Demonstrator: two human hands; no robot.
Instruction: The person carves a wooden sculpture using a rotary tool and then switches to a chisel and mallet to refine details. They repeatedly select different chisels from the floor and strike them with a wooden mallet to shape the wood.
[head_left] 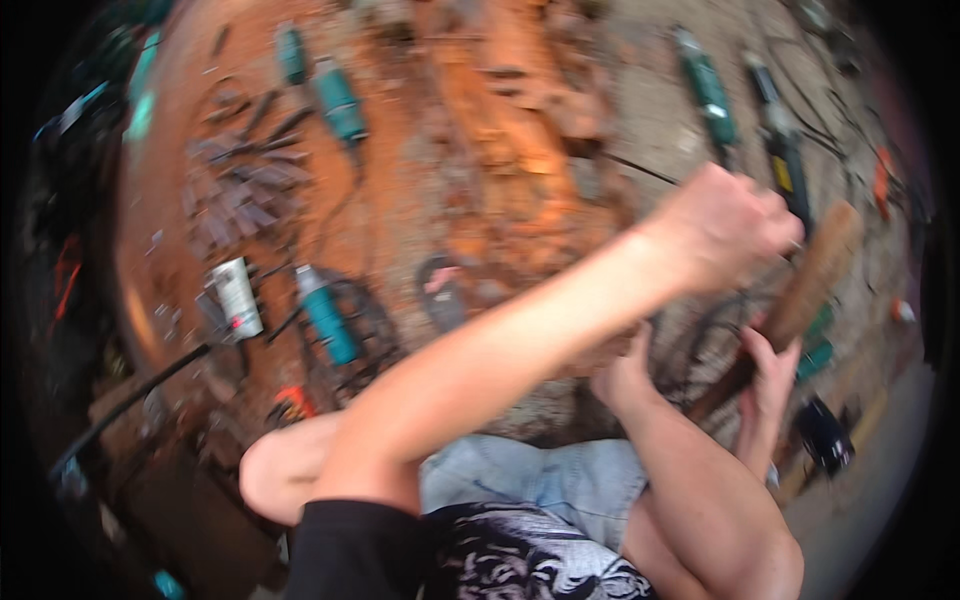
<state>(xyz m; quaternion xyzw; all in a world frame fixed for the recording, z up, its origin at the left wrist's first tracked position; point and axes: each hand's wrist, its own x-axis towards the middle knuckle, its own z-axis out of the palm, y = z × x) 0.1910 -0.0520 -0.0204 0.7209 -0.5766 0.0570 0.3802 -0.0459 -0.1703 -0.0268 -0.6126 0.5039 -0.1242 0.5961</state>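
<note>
My left arm reaches across to the right, and my left hand (735,225) is closed in a fist near the upper end of a long brown piece of wood (815,270). Whatever the fist holds, if anything, is hidden by the fingers and blur. Lower down, my right hand (770,370) grips the same wood, thumb on one side and fingers on the other. The wood slants up to the right, its lower end beside my bare right foot (622,378).
Teal power tools (340,100) lie on the left; another teal tool (708,90) and a black one (785,150) lie at the far right. A pile of slim pieces (250,190), a white container (237,298), a large orange-lit wooden mass (520,130) and cables surround me.
</note>
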